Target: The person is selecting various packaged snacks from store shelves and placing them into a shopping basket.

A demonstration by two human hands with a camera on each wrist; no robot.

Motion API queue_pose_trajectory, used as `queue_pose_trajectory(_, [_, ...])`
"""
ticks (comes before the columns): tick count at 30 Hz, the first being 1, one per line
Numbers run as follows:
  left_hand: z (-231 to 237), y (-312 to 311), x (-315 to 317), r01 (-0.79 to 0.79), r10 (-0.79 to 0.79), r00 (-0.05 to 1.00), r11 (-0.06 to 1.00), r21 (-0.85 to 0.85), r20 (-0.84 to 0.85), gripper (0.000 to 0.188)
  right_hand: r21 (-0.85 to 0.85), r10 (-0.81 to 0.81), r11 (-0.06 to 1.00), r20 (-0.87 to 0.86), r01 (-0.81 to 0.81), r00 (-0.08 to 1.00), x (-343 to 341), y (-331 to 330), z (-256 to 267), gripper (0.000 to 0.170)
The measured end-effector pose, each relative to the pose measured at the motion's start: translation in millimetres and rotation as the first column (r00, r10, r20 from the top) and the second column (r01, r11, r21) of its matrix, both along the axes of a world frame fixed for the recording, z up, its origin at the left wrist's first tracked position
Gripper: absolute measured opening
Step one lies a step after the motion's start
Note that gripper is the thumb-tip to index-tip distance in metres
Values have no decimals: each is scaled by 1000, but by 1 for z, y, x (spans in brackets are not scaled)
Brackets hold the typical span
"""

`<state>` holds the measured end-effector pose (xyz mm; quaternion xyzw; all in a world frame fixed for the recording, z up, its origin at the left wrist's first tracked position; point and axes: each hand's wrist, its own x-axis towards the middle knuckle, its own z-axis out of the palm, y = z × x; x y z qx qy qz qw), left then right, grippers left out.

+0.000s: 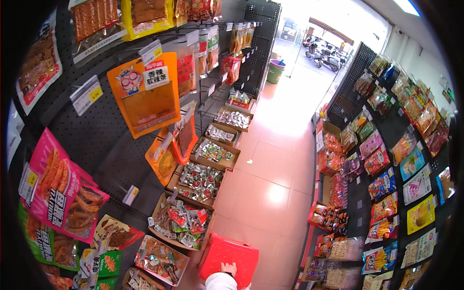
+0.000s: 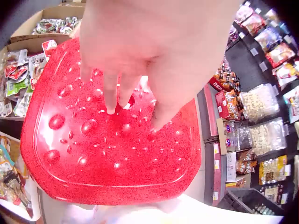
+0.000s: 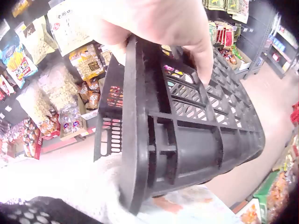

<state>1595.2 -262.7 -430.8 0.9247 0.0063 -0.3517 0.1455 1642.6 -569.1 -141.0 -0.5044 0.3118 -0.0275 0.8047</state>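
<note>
1. Left hand (image 2: 149, 51): on top of the red stool (image 2: 103, 168), thumb apart from the fingers, tips down at the middle of the seat. Can't tell whether they hook into the opening there; the palm hides most of it.
2. Right hand (image 3: 159, 23): clamped on the rim of the black basket (image 3: 196, 144), fingers curled over the edge. Basket sits under that hand, lattice sides showing, aisle floor beyond it. Seen in the right wrist view only.
3. Stool: low in the head view, raised bumps on the seat, white sleeve (image 1: 221, 281) just behind the hand.
4. Left of stool: row of cartons (image 1: 233, 161) full of small packets, running up the aisle.
5. Above the cartons: orange packet (image 1: 147, 108) and pink packet (image 1: 72, 193) hang among others.
6. Right: across the tiled floor (image 1: 261, 222), dark rack (image 1: 355, 205) with bagged snacks.
7. Far end: green bucket (image 1: 274, 74) near the bright doorway, scooters (image 1: 331, 60) outside.
</note>
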Motion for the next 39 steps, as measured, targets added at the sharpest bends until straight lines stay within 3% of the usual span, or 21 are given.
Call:
queue_pose_trajectory(3, [46, 20, 12, -81, 71, 995, 987, -138, -74, 34, -13, 33, 999, 2, -33, 999, -4, 10, 22, 52])
queue_pose_trajectory(7, [79, 49, 13, -210, 177, 965, 963, -166, -194, 34, -30, 140, 990, -53, -141, 989, -18, 23, 44, 54])
queue_pose_trajectory(11, [123, 42, 6, -395, 372, 918, 878, -270, -134, 56, -62, 201, 976, -106, -208, 974, -37, 24, 60, 55])
queue_pose_trajectory(13, [128, 14, 4, -575, 526, 817, 717, -394, -235, 75, -100, 188, 974, -146, -204, 971, -63, 11, 74, 56])
queue_pose_trajectory(15, [132, -25, -1, -652, 653, 719, 515, -557, -239, 86, -155, 149, 972, -165, -175, 975, -88, -7, 93, 56])
queue_pose_trajectory(16, [139, -45, -3, -649, 638, 725, 508, -566, -259, 86, -179, 132, 970, -170, -163, 976, -99, -14, 102, 57])
queue_pose_trajectory(18, [160, -79, -10, -599, 669, 692, 321, -733, -272, 93, -212, 124, 964, -183, -162, 975, -116, -22, 116, 57])
queue_pose_trajectory(19, [148, -99, -8, -489, 610, 714, 83, -868, -344, 85, -224, 127, 960, -184, -167, 975, -121, -24, 121, 57])
queue_pose_trajectory(20, [188, -86, 4, -344, 562, 722, -217, -914, -405, 68, -238, 126, 957, -184, -168, 975, -126, -27, 127, 58])
queue_pose_trajectory(21, [224, -67, 17, -263, 518, 733, -384, -885, -442, 55, -251, 126, 953, -184, -170, 975, -131, -29, 133, 58])
queue_pose_trajectory(22, [241, -51, 27, -222, 477, 750, -471, -854, -458, 54, -256, 126, 951, -187, -172, 974, -137, -30, 136, 58])
queue_pose_trajectory(24, [312, 16, 33, -227, 336, 856, -437, -870, -392, 50, -245, 128, 954, -198, -175, 972, -153, -23, 135, 59])
queue_pose_trajectory(25, [332, 37, 29, -281, 386, 837, -306, -910, -388, 51, -238, 124, 956, -201, -171, 972, -162, -19, 134, 59])
queue_pose_trajectory(27, [338, 57, 12, -210, 569, 743, -304, -929, -354, 50, -233, 114, 959, -202, -161, 973, -176, -17, 133, 60])
queue_pose_trajectory(29, [351, 88, -18, -185, 610, 695, -360, -915, -380, 51, -229, 126, 958, -201, -172, 971, -178, -17, 132, 61])
queue_pose_trajectory(30, [344, 98, -35, -109, 738, 615, -271, -956, -280, 52, -222, 135, 958, -203, -180, 970, -179, -16, 130, 61])
queue_pose_trajectory(33, [317, 121, -87, -146, 811, 418, -384, -912, -409, 58, -191, 167, 960, -202, -206, 965, -179, -6, 126, 62])
queue_pose_trajectory(36, [298, 140, -120, -155, 881, 341, -291, -944, -328, 57, -65, 352, 925, -229, -375, 907, -154, -5, 79, 48])
queue_pose_trajectory(38, [282, 145, -132, -243, 885, 172, -388, -889, -433, 58, -4, 443, 888, -260, -460, 858, -137, -18, 29, 45])
queue_pose_trajectory(39, [274, 149, -136, -246, 884, 175, -388, -888, -435, 58, 24, 478, 871, -269, -490, 836, -131, -23, 9, 44])
